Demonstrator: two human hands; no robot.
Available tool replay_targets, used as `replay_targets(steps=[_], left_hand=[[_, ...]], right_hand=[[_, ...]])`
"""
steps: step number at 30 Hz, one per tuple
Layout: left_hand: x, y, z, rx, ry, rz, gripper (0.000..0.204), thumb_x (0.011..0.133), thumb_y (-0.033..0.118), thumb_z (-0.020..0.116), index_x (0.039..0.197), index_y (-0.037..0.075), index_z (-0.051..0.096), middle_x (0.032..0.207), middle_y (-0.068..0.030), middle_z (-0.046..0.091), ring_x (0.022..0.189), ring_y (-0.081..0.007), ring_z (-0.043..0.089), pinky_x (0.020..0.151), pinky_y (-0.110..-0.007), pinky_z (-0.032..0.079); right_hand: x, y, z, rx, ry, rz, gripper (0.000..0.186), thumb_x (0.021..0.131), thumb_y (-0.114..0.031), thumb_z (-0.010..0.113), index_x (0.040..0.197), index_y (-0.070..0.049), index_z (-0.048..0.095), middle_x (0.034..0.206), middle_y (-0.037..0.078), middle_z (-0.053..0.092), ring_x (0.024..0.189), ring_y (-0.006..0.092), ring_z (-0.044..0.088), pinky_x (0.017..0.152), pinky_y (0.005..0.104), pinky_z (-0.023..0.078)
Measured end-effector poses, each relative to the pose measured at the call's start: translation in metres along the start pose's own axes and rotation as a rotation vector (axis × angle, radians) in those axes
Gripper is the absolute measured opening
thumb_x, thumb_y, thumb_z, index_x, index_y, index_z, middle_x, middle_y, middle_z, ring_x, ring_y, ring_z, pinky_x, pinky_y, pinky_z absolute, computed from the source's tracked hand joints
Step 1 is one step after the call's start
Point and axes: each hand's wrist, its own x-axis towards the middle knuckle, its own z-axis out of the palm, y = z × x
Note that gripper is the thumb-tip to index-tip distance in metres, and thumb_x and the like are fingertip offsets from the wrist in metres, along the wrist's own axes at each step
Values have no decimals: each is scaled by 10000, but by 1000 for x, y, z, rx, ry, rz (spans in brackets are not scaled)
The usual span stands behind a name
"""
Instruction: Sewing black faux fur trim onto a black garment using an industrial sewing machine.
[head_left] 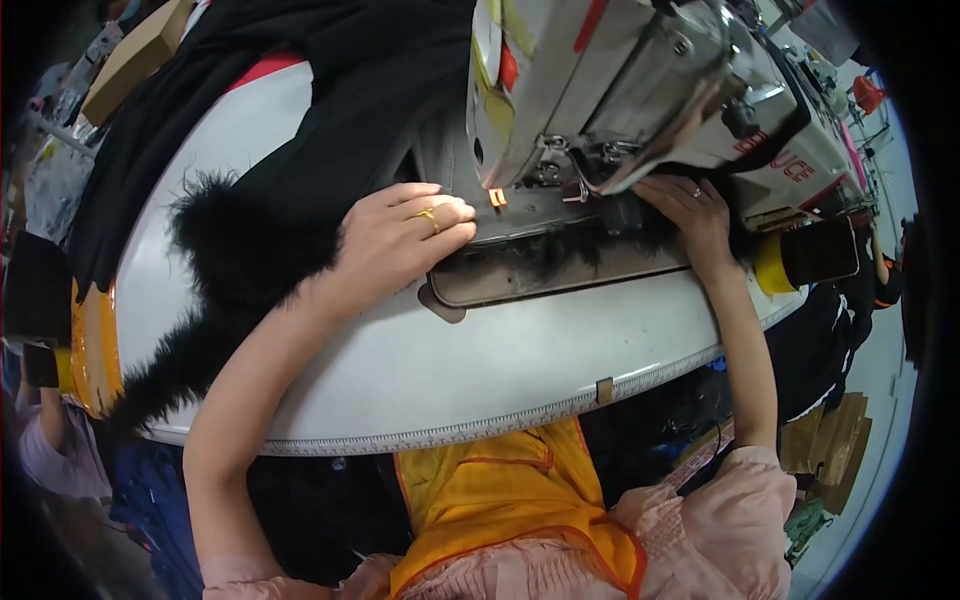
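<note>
A white sewing machine [560, 95] stands over the table, with a lit orange spot near its needle area. Black cloth with fluffy black trim [235, 235] spreads across the left of the table and runs toward the machine. My left hand [405, 235], a gold ring on one finger, is closed at the cloth's edge left of the needle area, its fingers bent and close together. Beyond the needle, my right hand [700, 215] lies with fingers stretched out along the dark fluffy strip [590, 250]; its fingertips are partly hidden by the machine.
The white table [520, 360] has a measuring tape [480, 430] along its curved front edge. A yellow tape roll [772, 265] sits at the right edge. Cardboard [835, 440] stands at lower right, and a cardboard box [135, 60] at upper left. Another person's sleeve [65, 450] shows at far left.
</note>
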Motion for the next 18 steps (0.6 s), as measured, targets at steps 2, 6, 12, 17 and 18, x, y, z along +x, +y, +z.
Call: replay_targets(steps=[2,6,12,17,18], left_hand=[[3,-5,6,17,4,23,188,696,116,559,873,97,620,918,12,625,871,-136,611,818,-264,483],[2,-9,11,11,13,13,217,664,110,583,876,107,627,891,24,622,845,-125,609,745,-233,481],[7,-10,11,35,-9,-12,219,647,118,596,863,136,628,875,37,617,815,-122,604,724,-233,481],[7,-11,8,25,-12,-17,221,642,121,599,861,128,624,875,24,614,827,-134,602,721,-240,485],[8,-12,7,23,-10,-16,221,642,121,599,861,128,624,875,24,614,827,-134,602,721,-240,485]], right_hand=[[-2,-1,2,47,38,80,407,708,-22,508,1056,-181,645,1078,-37,641,981,142,601,791,308,464],[0,1,5,86,94,98,446,699,23,491,1076,-164,641,1073,-9,646,939,173,621,790,321,467],[-3,1,8,60,57,148,468,690,41,491,1069,-182,650,1049,10,651,922,192,628,787,328,460],[0,0,8,118,20,186,475,686,54,482,1068,-173,650,1060,8,649,934,189,626,786,321,456],[1,-1,7,117,32,166,480,681,62,482,1068,-167,650,1064,7,648,942,186,624,786,320,456]])
